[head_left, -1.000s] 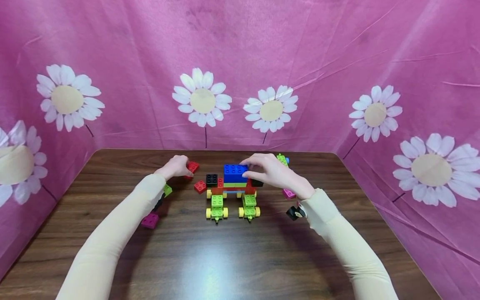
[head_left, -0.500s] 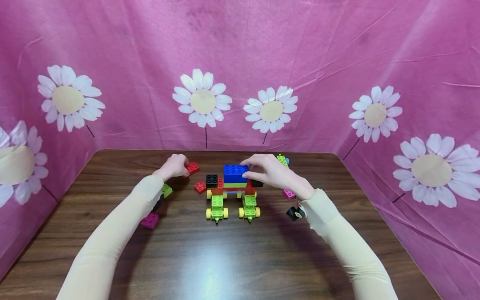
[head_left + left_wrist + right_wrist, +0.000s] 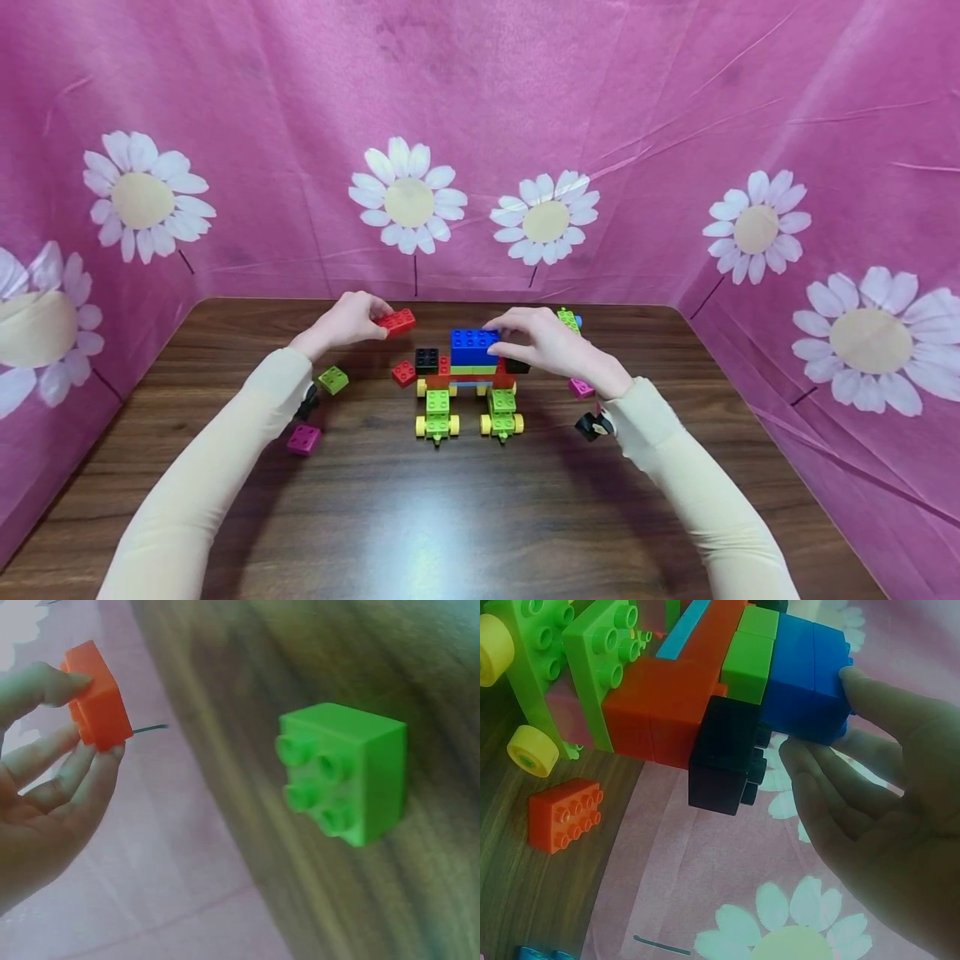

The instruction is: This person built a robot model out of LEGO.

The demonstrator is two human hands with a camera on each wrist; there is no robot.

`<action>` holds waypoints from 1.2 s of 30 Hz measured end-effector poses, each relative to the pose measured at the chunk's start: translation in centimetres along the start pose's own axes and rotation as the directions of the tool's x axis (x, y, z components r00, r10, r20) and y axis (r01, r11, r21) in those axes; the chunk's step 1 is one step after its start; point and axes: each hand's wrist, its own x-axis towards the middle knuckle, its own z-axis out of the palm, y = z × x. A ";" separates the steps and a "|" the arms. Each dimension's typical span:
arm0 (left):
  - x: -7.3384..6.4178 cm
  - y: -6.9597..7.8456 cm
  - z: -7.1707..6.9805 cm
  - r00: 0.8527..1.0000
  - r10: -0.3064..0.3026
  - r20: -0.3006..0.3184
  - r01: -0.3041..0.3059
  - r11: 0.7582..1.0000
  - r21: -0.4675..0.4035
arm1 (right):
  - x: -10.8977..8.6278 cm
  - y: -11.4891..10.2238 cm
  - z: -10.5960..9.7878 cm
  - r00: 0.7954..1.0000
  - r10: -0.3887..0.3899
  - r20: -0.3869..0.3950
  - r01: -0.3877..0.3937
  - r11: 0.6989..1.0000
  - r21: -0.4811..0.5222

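Red, rectangular and studded, a plastic brick sat pinched in the left grip, which was parted only by its width; I had the right grip likewise holding the blue studded plastic block on the multicoloured wheeled build.

Pink cloth hangs behind the counter and along both sides, with creases slanting across its right half. Large white daisies with pale yellow centres and thin dark stems dot it. The counter is brown, streaky wood grain, and a whitish glare shines on its near part.
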 end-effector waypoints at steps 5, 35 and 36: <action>-0.7 1.0 -1.4 0.999 0.029 -0.034 -0.030 0.999 -0.045 | 0.0 0.0 0.0 1.000 -0.004 -0.003 0.004 1.000 0.003; -4.3 9.1 -2.8 0.964 0.260 -0.061 -0.266 0.946 -0.186 | -0.3 0.2 0.0 1.000 0.012 -0.003 -0.012 1.000 -0.003; -4.3 9.2 -2.7 0.963 0.265 -0.056 -0.271 0.943 -0.192 | -0.3 0.2 0.0 1.000 0.011 -0.003 -0.011 1.000 -0.002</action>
